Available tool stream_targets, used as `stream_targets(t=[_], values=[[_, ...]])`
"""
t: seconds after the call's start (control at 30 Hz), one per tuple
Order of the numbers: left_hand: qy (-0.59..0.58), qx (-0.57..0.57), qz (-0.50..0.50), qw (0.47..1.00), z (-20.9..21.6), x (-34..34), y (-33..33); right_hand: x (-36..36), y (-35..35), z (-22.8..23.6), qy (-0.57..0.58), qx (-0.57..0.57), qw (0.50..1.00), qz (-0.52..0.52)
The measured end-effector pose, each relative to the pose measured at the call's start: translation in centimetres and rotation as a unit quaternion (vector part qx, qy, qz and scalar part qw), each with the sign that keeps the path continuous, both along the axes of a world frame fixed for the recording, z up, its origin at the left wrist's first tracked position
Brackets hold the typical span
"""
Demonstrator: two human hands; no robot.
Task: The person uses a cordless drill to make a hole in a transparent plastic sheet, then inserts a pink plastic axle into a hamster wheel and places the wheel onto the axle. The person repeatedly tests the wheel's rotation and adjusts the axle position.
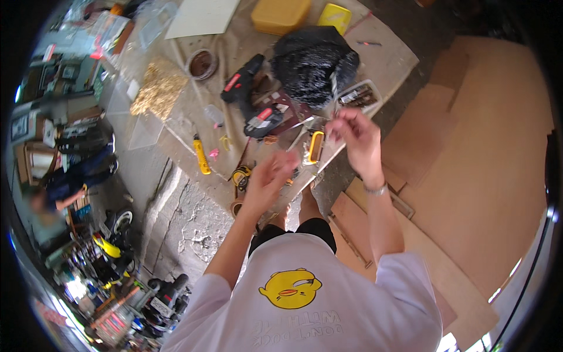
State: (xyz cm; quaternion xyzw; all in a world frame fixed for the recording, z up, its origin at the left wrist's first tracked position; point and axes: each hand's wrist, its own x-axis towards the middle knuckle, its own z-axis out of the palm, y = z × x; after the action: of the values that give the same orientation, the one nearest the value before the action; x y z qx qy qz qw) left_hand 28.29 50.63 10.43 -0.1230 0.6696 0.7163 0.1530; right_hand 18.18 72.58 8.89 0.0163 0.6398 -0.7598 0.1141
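Note:
My right hand [356, 138] is closed, thumb and fingertips pinched on a thin silvery drill bit [334, 88] that points away from me. My left hand [272, 179] hovers over the near table edge, smeared by motion, so its fingers are unclear. Between and beyond the hands lies a black and red cordless drill [240, 82] with its battery end [264, 121] toward me. A white tray of dark bits [360, 97] sits just past my right hand. Below that hand lies a yellow-framed tool [315, 146]. A yellow tape measure [241, 176] rests beside my left hand.
On the table [390, 56] stand a black plastic bag [316, 58], a round brown-filled tub [202, 63], a yellow box [280, 14] and a yellow utility knife [200, 154]. Large wooden boards [481, 164] lie at right. A person [70, 176] is at far left, near a motorbike.

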Motion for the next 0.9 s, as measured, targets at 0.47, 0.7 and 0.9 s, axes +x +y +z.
stream_targets(t=[0.47, 0.7, 0.9], values=[[-0.018, 0.194, 0.313, 0.929, 3.2, 7.1, -14.9, -6.1, -26.0, -8.0, 0.210, 0.627, 0.738, 0.132], [0.085, 0.286, 0.200, 0.933, 5.1, 5.9, -25.5, -7.6, -29.7, -10.5, 0.013, 0.662, 0.731, 0.164], [0.111, 0.351, 0.090, 0.925, 4.1, 0.0, -32.0, -1.4, -26.0, -2.9, 0.326, 0.441, 0.836, 0.027]])
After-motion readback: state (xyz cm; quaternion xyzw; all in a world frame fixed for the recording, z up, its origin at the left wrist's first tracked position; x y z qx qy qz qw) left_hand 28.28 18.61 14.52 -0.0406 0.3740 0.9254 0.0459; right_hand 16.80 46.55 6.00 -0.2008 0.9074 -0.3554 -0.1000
